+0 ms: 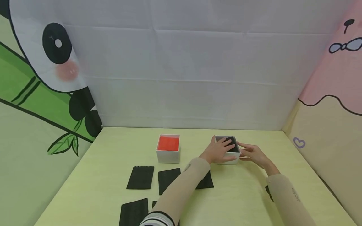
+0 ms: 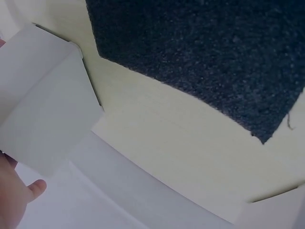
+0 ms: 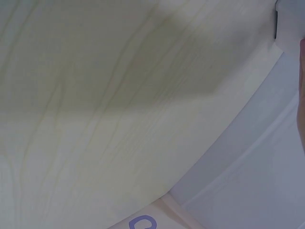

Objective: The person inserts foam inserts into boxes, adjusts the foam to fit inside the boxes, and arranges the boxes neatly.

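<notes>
A white box (image 1: pixel 231 162) stands at the back right of the table, with a black cloth piece (image 1: pixel 233 147) inside it. My left hand (image 1: pixel 217 151) lies over the box, its fingers extended across the black cloth and the thumb along the front wall. At the box's right side is my right hand (image 1: pixel 253 155), fingertips right at the wall and fingers only loosely bent. The left wrist view shows the box's white wall (image 2: pixel 52 114) and part of the left hand (image 2: pixel 14 198) at its edge. Only a sliver of the right hand (image 3: pixel 301 95) appears in the right wrist view.
Left of the hands stands a second white box (image 1: pixel 168 157) holding red cloth (image 1: pixel 168 143). Several black cloth pieces (image 1: pixel 140 178) lie flat on the pale table (image 1: pixel 93 182) in front, some partly hidden by the left sleeve. A white backdrop (image 1: pixel 183 103) rises behind the table.
</notes>
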### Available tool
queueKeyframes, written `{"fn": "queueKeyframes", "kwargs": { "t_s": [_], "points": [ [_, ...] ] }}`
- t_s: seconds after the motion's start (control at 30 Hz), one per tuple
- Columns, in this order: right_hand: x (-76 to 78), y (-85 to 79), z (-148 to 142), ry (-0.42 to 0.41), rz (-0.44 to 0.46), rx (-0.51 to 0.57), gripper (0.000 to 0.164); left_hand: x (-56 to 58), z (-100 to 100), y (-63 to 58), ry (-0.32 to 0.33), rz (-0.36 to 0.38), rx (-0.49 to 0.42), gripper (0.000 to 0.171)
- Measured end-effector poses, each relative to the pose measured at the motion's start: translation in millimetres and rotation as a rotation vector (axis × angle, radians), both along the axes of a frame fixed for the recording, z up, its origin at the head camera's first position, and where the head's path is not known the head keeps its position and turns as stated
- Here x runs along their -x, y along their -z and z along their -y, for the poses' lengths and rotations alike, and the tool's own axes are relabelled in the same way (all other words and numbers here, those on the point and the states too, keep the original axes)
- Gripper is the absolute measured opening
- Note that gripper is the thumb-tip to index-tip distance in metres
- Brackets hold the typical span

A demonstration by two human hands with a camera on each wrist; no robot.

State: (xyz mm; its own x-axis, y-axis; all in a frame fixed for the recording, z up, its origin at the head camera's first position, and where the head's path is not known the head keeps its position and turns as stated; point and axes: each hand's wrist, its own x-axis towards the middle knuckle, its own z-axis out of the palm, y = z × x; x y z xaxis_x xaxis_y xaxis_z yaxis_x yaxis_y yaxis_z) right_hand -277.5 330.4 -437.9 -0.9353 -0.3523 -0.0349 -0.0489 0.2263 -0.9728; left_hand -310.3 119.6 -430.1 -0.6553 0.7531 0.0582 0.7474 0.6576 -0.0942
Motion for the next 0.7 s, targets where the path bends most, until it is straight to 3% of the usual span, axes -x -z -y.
{"fn": "queueKeyframes", "kwargs": {
  "t_s": [0.33,0.7],
  "points": [
    [-1.9,-4.1,1,-0.002,0.005,0.024,0.052,2.5,-10,-4.5,-0.037,0.017,0.024,0.067],
    [-0.7,0.4,0,0.006,0.022,0.023,0.054,5.9,-13,3.7,-0.058,0.000,0.048,0.068]
  ]
}}
